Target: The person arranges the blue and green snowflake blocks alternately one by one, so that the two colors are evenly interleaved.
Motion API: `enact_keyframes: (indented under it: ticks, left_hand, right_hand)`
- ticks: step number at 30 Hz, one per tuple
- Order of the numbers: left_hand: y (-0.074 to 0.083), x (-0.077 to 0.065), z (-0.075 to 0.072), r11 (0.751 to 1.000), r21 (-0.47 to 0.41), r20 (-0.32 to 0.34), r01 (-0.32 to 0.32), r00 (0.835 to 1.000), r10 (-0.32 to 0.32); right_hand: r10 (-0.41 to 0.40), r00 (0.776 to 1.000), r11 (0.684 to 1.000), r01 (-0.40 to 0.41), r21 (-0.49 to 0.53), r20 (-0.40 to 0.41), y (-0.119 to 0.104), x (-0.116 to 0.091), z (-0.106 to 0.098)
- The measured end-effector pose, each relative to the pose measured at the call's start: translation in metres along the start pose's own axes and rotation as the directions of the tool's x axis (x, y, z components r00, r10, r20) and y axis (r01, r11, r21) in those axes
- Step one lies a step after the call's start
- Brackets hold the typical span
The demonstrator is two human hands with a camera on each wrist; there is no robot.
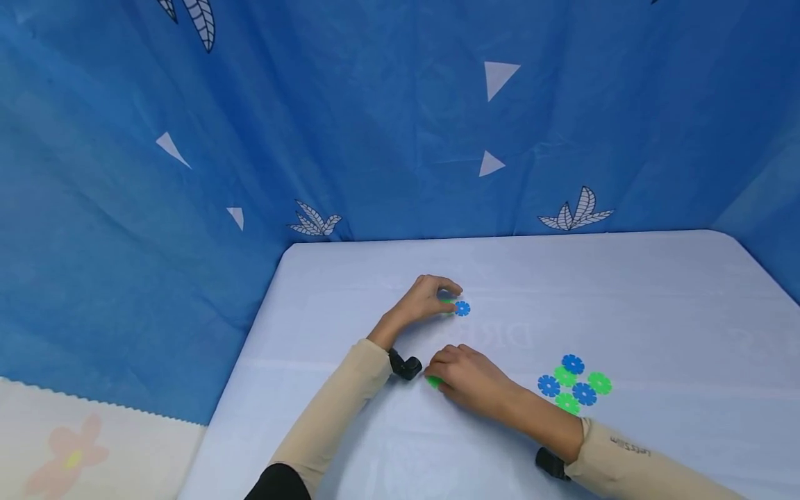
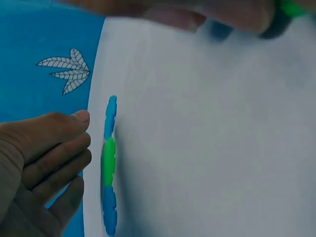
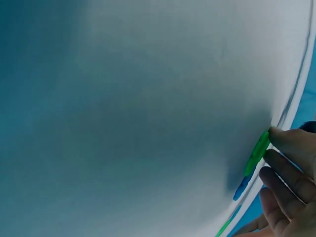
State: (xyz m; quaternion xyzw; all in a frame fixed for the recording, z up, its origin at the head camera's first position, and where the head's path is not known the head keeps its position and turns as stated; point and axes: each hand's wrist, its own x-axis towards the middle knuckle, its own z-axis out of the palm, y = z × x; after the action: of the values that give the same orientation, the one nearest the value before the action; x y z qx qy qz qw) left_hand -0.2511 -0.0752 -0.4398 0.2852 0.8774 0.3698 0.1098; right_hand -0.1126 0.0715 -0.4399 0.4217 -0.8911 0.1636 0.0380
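My left hand (image 1: 420,300) is at the middle of the white table, beside a green notched disc and a blue notched disc (image 1: 462,308). In the left wrist view its fingers are extended, a small gap from a joined row of blue, green and blue discs (image 2: 109,163) seen edge-on. Nearer to me, my right hand (image 1: 471,380) pinches a green notched disc (image 1: 434,382) between thumb and fingers. In the right wrist view a blue disc (image 3: 242,188) adjoins that green disc (image 3: 257,154). The hand partly hides the green disc in the head view.
Several loose blue and green notched discs (image 1: 584,394) lie grouped on the table to the right, close to my right forearm. Black wrist cameras (image 1: 407,367) hang under both sleeves. A blue patterned curtain (image 1: 400,125) stands behind the white table (image 1: 675,298).
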Motion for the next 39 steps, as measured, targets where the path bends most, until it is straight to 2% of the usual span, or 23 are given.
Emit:
enact_keyframes:
  ticks: [4, 10, 18, 22, 25, 29, 33, 39]
  left_hand:
    - [0.002, 0.001, 0.004, 1.0, 0.026, 0.028, 0.01, 1.0, -0.011]
    - [-0.002, 0.001, 0.006, 0.999, 0.05, 0.031, 0.017, 0.999, -0.019]
    - [0.002, 0.003, 0.004, 0.998, 0.069, 0.053, -0.008, 0.999, 0.004]
    - [0.002, 0.003, 0.004, 0.997, 0.075, 0.053, -0.016, 0.998, 0.013]
    - [0.003, 0.004, 0.004, 0.997, 0.082, 0.045, -0.013, 0.999, 0.01]
    - [0.004, 0.004, 0.005, 0.995, 0.098, 0.033, 0.002, 0.999, -0.005]
    - [0.006, 0.004, 0.007, 0.993, 0.119, 0.028, 0.004, 1.0, -0.007]
    - [0.006, 0.005, 0.008, 0.988, 0.151, 0.025, 0.013, 1.0, -0.017]
  right_hand:
    - [0.025, 0.999, 1.0, -0.025, 0.003, -0.023, -0.001, 0.002, 0.002]
    - [0.08, 0.997, 0.997, -0.08, -0.003, -0.008, -0.004, 0.004, 0.003]
    - [0.042, 0.998, 0.999, -0.043, -0.018, -0.043, -0.004, 0.005, 0.004]
    - [0.03, 0.999, 0.999, -0.031, -0.036, -0.034, -0.003, 0.002, -0.002]
    - [0.042, 0.999, 0.999, -0.042, 0.007, -0.01, -0.001, -0.002, -0.011]
    - [0.112, 0.993, 0.989, -0.116, 0.097, 0.045, 0.006, -0.006, -0.022]
    - [0.234, 0.968, 0.96, -0.244, 0.134, 0.088, 0.015, -0.01, -0.028]
    - [0.336, 0.939, 0.93, -0.343, 0.133, 0.071, 0.034, -0.012, -0.03]
